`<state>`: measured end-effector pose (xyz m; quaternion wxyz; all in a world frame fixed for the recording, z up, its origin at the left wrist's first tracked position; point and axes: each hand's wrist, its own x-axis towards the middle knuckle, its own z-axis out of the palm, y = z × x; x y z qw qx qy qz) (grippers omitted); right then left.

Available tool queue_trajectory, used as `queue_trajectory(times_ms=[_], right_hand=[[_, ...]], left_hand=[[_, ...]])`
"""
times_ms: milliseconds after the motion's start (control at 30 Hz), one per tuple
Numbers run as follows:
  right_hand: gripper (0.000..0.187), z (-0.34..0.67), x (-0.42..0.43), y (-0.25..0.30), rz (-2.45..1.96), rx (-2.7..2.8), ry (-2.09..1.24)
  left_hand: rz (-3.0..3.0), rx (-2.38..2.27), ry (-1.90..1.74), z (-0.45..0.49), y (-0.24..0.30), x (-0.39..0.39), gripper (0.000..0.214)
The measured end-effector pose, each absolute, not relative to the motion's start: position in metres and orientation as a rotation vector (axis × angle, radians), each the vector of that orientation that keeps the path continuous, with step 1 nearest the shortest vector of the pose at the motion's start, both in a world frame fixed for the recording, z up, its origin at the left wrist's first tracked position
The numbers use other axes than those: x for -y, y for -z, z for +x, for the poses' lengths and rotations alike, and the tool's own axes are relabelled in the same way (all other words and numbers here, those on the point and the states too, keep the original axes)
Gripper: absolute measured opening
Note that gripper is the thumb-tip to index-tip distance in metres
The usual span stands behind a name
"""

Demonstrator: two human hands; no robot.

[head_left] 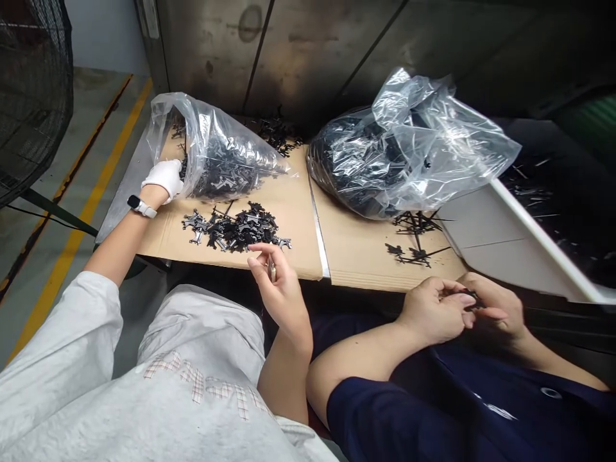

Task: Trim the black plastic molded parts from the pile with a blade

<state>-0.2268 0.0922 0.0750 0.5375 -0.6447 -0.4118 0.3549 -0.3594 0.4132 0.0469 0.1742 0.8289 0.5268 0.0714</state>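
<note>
My left hand, in a white glove, is at the mouth of a clear plastic bag. Its fingers look closed on a black plastic part, though the bag's edge hides some of this. More such small black parts lie inside the bag. My right hand is bare and hovers at the table's front edge. Its fingers curl round a small, slim tool with a metallic look, mostly hidden by the palm. Just beyond it, a loose pile of black plastic parts lies on the cardboard.
Cardboard covers the table. A large bag of black parts stands at centre right, with thin black sprues before it. On the right, a co-worker's hands work beside a white-edged box. A fan stands left.
</note>
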Motion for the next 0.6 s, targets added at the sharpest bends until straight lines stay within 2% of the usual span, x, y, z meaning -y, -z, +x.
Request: queue_trajectory(times_ms=[100,167,300,367,500,600], right_hand=[[0.029,-0.225,-0.090,-0.074,-1.539,0.976,-0.834],[0.027,-0.224,-0.089,-0.075,-1.537,0.970,-0.828],[0.021,-0.230,-0.097,-0.081,-1.473,0.963,-0.769],[0.020,-0.238,-0.106,-0.086,-1.411,0.981,-0.740],[0.021,-0.252,-0.120,-0.095,-1.328,1.087,-0.742],[0.018,-0.253,-0.121,-0.097,-1.291,1.106,-0.744]], left_hand=[[2.362,-1.559,-0.104,-0.361,-0.057,-0.413,0.016],[2.363,-1.591,-0.182,-0.368,-0.066,-0.403,0.007],[2.279,-1.464,-0.806,-0.391,-0.089,-0.339,0.013],[2.229,-1.251,-0.964,-0.400,-0.100,-0.289,0.016],[2.210,-0.991,-0.990,-0.402,-0.115,-0.206,0.012],[2.137,-0.972,-0.980,-0.399,-0.118,-0.184,0.007]])
